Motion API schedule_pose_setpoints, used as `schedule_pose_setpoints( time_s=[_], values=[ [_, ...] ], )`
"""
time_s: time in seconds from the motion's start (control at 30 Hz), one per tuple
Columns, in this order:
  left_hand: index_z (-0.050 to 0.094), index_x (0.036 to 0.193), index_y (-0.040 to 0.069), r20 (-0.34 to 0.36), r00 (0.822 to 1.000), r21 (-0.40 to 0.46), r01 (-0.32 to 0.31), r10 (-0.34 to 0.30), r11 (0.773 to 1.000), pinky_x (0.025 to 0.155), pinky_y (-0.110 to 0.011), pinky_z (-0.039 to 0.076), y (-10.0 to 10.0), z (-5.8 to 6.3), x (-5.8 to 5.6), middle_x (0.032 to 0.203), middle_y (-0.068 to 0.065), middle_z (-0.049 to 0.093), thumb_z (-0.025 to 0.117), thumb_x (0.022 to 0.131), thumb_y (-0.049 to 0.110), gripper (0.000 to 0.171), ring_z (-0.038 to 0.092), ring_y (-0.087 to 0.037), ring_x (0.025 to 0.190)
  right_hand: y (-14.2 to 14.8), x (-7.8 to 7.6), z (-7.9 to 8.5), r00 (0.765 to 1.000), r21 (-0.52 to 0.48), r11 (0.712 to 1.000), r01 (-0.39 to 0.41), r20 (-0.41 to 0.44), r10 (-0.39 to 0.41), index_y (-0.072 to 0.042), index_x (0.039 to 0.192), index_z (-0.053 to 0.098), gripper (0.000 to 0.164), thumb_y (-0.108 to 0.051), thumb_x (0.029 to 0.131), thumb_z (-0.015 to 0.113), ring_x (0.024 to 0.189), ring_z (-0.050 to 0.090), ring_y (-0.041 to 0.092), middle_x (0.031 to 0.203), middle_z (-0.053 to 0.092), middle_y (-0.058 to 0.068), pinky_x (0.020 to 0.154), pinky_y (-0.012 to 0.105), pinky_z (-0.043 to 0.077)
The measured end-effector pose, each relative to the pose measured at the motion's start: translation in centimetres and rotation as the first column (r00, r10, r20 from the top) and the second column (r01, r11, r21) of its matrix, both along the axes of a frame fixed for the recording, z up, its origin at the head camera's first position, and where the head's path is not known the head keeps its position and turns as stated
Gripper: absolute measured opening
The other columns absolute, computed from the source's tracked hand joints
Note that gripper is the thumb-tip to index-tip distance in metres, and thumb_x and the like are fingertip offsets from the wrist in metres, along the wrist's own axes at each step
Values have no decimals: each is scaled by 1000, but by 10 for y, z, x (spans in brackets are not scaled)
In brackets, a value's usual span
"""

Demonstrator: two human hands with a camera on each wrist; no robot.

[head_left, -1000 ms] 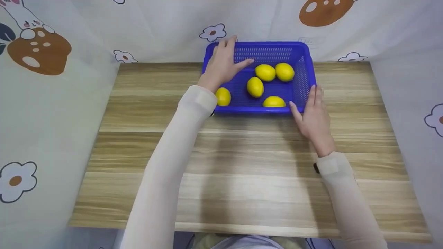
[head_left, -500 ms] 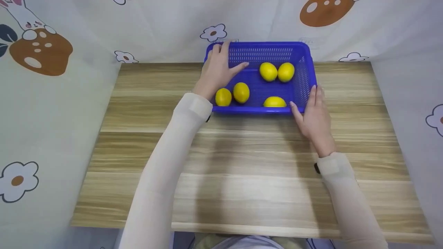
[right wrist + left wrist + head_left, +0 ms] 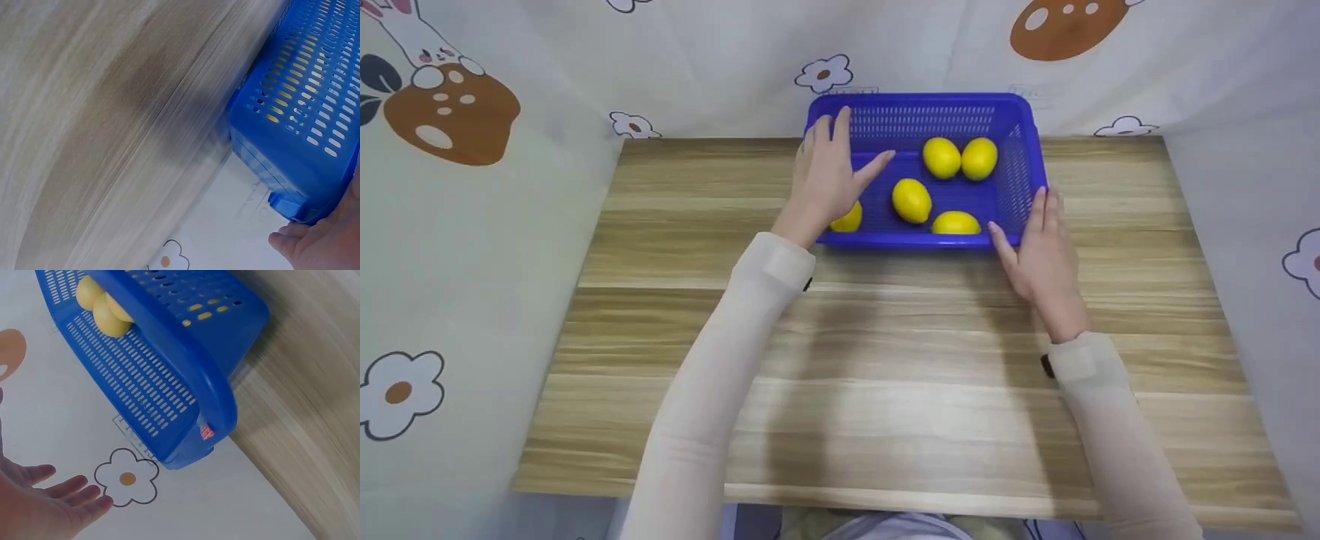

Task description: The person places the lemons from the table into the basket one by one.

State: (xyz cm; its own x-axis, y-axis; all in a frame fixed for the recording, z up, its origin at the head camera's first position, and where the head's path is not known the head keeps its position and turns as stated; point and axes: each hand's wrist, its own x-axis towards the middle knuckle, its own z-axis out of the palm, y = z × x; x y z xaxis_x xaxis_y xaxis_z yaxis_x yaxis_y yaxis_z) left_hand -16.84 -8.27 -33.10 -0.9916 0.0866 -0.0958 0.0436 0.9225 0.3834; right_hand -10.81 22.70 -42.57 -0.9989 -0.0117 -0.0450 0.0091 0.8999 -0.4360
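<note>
A blue plastic basket (image 3: 907, 238) with slotted sides stands at the back of the table in the head view. Several yellow lemons (image 3: 911, 200) lie on its floor, two of them side by side at the back right. My left hand (image 3: 823, 174) is over the basket's left end, fingers spread and fairly straight, partly hiding one lemon (image 3: 847, 217). The left wrist view has that hand (image 3: 50, 503) apart from the basket, holding nothing. At the basket's near right corner, my right hand (image 3: 1044, 251) rests with straight fingers along the right side and the thumb by the front rim.
The wood-grain table (image 3: 915, 390) extends toward me and to both sides of the basket. A pale curtain (image 3: 720, 67) printed with flowers and brown shapes hangs right behind the basket, with similar cloth at left and right.
My left hand has drawn back toward me and slightly left. One lemon rolled left beside the leftmost lemon, then back right to the middle. My right hand stays at its corner.
</note>
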Motion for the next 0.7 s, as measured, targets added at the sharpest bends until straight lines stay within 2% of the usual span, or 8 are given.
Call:
schedule_pose_setpoints(
  time_s=[0.13,0.33,0.57,0.7],
  values=[
    [13,170,8,-19,1000,-5,-14,14,1000,133,-46,15,2,-6,8,174,-22,20,40,105,70,94,21,-37,161,1,0,-1,1000,2,1000,-14,-20,14,7,166,-1,102,-68,106,35,160,10,50,174,-2,31,128,63,18],
    [16,170,7,-70,997,1,-24,24,1000,133,-50,14,5,-13,21,173,-24,21,41,105,68,92,19,-40,161,1,1,-1,999,5,1000,-18,-45,18,8,165,0,99,-65,108,36,162,5,47,174,-2,31,128,63,18],
    [16,169,4,-108,994,-21,-6,3,1000,133,-53,15,3,-26,41,172,-24,22,41,106,69,94,20,-42,161,-2,3,-3,997,-22,1000,-8,-76,6,5,166,11,91,-60,110,38,162,4,46,174,1,30,126,66,21],
    [16,169,4,-115,993,-40,-12,7,999,132,-54,14,1,-34,52,173,-25,22,42,106,68,94,19,-42,161,-5,5,-3,994,-19,1000,-21,-110,19,7,165,16,87,-56,111,40,161,4,48,173,5,31,128,63,17]
  ],
)
